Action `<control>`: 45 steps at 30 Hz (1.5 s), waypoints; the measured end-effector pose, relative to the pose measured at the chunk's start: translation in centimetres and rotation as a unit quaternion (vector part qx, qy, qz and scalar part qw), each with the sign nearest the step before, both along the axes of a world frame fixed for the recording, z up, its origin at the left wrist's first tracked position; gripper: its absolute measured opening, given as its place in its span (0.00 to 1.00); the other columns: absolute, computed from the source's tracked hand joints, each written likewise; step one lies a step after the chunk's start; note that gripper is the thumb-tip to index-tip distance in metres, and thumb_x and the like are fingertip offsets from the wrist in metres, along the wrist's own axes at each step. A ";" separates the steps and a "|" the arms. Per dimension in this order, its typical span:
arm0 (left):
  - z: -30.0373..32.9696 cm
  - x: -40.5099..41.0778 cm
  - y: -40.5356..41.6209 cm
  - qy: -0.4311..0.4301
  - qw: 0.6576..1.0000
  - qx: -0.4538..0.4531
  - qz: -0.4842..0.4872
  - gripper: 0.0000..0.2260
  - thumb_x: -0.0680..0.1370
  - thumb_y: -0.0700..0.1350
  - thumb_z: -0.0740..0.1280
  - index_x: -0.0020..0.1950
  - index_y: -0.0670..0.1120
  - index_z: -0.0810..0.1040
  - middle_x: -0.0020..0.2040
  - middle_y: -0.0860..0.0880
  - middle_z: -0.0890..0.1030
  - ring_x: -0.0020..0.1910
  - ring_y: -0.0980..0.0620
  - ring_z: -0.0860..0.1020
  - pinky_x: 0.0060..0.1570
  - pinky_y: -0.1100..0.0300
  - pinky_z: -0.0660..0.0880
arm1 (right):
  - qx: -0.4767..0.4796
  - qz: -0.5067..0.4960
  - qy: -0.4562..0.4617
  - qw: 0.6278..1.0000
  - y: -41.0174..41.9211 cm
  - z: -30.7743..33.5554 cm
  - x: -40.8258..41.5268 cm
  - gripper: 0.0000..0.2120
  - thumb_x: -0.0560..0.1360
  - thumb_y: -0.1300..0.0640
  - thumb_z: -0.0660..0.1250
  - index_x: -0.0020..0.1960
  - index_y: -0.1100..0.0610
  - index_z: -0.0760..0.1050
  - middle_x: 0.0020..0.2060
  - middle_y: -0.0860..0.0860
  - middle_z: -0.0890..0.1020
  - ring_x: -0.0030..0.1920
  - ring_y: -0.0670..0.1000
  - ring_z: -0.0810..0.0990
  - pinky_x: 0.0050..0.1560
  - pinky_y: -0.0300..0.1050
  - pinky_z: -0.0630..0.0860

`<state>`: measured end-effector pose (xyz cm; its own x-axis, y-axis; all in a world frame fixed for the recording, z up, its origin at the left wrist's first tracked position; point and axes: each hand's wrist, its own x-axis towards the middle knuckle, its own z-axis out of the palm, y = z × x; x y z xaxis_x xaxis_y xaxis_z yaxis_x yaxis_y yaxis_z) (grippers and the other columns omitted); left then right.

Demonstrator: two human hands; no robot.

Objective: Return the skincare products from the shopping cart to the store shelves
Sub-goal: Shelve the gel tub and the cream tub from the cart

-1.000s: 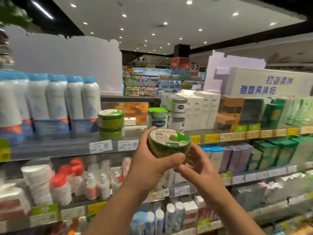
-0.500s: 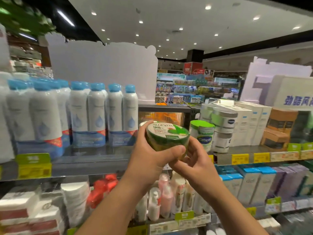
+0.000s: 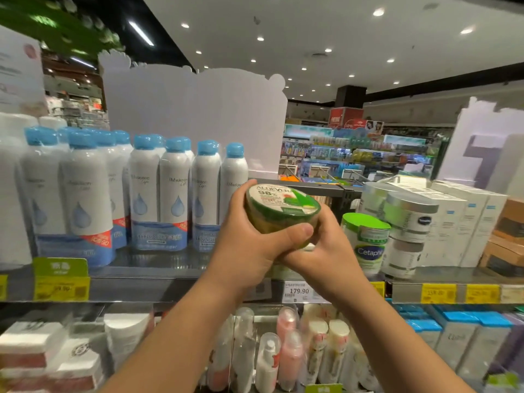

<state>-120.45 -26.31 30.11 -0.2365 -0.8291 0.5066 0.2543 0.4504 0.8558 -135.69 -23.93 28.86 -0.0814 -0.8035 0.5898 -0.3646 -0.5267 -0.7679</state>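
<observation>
While both hands grip it | round green aloe jar (image 3: pixel 279 211) | glossy lid

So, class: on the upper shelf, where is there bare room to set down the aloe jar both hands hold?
The left hand and right hand hold the aloe jar. A bare strip of upper shelf shows between the blue-capped spray cans and the Cetaphil jar, partly hidden by the hands. Elsewhere the shelf is packed.
</observation>
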 end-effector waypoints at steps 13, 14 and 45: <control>-1.4 -0.6 -4.7 0.092 0.982 0.061 0.153 0.12 0.83 0.52 0.65 0.67 0.59 0.77 0.62 0.55 0.81 0.61 0.59 0.80 0.61 0.58 0.77 | -0.006 -0.032 -0.079 0.996 -5.9 0.3 -2.8 0.27 0.66 0.59 0.84 0.60 0.49 0.78 0.51 0.46 0.87 0.52 0.48 0.86 0.56 0.55 0.84; -1.8 -0.8 -5.0 0.095 0.980 0.062 0.165 0.11 0.83 0.52 0.66 0.65 0.61 0.78 0.61 0.56 0.82 0.60 0.59 0.80 0.61 0.58 0.76 | -0.007 -0.033 -0.073 0.997 -6.3 0.1 -2.8 0.27 0.65 0.58 0.85 0.60 0.48 0.78 0.51 0.44 0.87 0.52 0.46 0.86 0.56 0.52 0.84; -5.8 -1.0 -7.5 -0.022 0.989 0.069 0.132 0.29 0.72 0.54 0.71 0.73 0.52 0.76 0.60 0.61 0.84 0.59 0.67 0.80 0.57 0.65 0.79 | 0.012 0.045 -0.048 0.998 -9.3 -3.8 -3.5 0.36 0.69 0.47 0.79 0.74 0.45 0.70 0.63 0.42 0.81 0.64 0.44 0.80 0.62 0.47 0.81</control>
